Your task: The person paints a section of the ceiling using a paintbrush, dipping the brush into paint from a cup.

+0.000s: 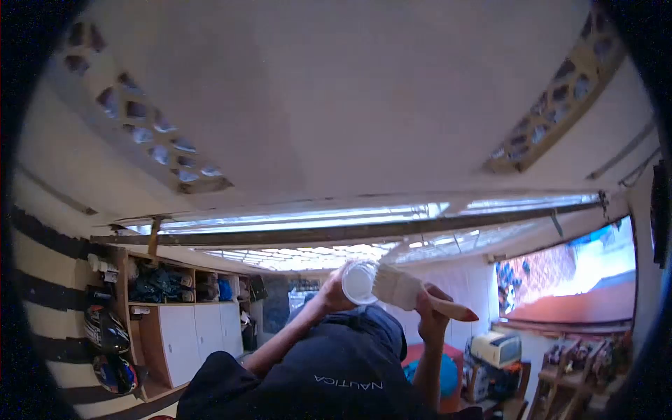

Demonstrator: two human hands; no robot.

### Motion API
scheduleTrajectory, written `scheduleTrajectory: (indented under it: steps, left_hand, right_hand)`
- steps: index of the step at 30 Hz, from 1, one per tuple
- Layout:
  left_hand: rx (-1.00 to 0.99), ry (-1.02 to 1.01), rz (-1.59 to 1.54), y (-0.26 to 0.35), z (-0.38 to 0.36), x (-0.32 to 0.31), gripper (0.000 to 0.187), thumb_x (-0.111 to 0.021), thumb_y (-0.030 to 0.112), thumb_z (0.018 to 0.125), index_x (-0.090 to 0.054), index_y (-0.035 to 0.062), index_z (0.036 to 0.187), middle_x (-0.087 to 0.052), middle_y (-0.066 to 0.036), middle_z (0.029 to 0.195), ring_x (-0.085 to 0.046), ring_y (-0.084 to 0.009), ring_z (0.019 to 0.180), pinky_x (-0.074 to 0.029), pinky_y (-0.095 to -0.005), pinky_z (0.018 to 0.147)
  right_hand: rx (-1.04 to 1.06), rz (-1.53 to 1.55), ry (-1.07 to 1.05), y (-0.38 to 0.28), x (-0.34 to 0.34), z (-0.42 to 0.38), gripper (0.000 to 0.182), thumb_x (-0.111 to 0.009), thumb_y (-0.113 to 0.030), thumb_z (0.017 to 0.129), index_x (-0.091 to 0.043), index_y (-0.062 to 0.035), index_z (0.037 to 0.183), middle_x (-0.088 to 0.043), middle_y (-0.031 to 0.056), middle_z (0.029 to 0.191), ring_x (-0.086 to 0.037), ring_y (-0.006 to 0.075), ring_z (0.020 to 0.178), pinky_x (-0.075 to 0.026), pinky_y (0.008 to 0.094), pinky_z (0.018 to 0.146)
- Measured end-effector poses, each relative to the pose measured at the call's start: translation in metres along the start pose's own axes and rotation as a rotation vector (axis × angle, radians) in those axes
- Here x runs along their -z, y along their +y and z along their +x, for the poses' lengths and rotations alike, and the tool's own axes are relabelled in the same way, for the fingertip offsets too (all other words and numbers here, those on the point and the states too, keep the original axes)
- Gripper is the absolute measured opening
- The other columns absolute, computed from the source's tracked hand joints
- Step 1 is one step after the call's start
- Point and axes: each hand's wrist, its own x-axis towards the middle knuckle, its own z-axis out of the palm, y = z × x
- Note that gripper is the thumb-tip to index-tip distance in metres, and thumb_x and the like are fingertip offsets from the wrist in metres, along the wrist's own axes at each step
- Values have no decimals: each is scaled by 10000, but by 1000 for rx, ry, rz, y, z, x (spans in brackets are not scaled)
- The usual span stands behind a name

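My left hand is wrapped round a small white tub, its round mouth facing the camera. My right hand grips a wide paintbrush near the base of its wooden handle, which ends in a red tip. The pale bristles point left and their ends overlap the tub's right rim in this view. Both hands are raised in front of my dark shirt.
A broad pale surface with patterned openings on both sides fills the upper view. A wooden beam crosses below it. Shelves with white cabinet doors and helmets stand left. At right are a bright opening and a boxy appliance.
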Motion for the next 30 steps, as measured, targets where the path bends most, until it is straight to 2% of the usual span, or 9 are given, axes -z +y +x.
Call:
scheduleTrajectory:
  steps: [5,8,9,12,13,19,23,26,30]
  left_hand:
    - [-5,-12,56,19,14,-7,645,-794,199,569,-484,-6,1096,-533,-162,994,-584,-319,891,-487,-362,738]
    - [-4,16,29,25,19,-11,619,-791,188,564,-495,-6,1073,-538,-165,1002,-579,-328,906,-487,-364,744]
    - [-14,21,30,28,19,-12,617,-791,186,563,-498,-2,1072,-541,-168,1001,-578,-330,908,-487,-366,747]
    - [-44,20,24,30,21,-16,603,-785,186,569,-499,-2,1066,-551,-177,990,-578,-334,904,-486,-371,754]
    - [-39,12,48,30,21,-18,599,-781,186,573,-497,-9,1064,-552,-178,987,-577,-337,901,-486,-372,753]
    - [-61,11,81,31,22,-24,581,-770,178,571,-495,-21,1042,-551,-182,960,-574,-342,870,-481,-377,750]
    - [-42,31,43,31,21,-28,585,-778,176,561,-494,-13,1036,-554,-176,947,-571,-343,867,-478,-375,747]
    - [-31,42,44,35,24,-27,590,-784,172,554,-494,-7,1036,-556,-174,950,-570,-343,870,-476,-377,749]
    - [-49,60,51,30,20,-31,600,-787,164,544,-494,-4,1040,-555,-176,960,-567,-346,878,-474,-385,756]
  right_hand:
    - [18,-294,-116,-28,-10,6,311,-597,-165,826,-466,-16,587,-430,27,526,-392,84,482,-306,270,428]
    - [56,-400,-108,-11,-13,3,309,-591,-164,826,-468,-21,583,-433,41,513,-392,115,446,-311,289,419]
    - [49,-446,-141,-14,-12,4,280,-588,-159,822,-499,-18,597,-470,65,514,-446,166,429,-336,311,417]
    - [103,-461,-91,-10,-16,8,251,-582,-158,820,-531,-13,622,-507,88,524,-509,209,441,-372,325,424]
    - [94,-551,-131,-17,-15,11,230,-589,-179,811,-561,-21,646,-546,114,555,-558,266,479,-406,345,437]
    - [173,-834,-162,-28,-21,14,203,-609,-243,784,-619,-58,701,-582,111,632,-585,294,536,-445,384,462]
    - [206,-813,-139,-33,-19,15,188,-611,-239,780,-613,-67,706,-566,94,630,-576,283,536,-433,381,468]
    - [84,-757,-92,-41,-16,16,202,-609,-252,779,-606,-72,687,-551,85,608,-571,275,521,-428,391,474]
    - [20,-682,-116,-37,-10,17,167,-621,-166,744,-594,-41,635,-556,134,568,-557,319,523,-416,385,490]
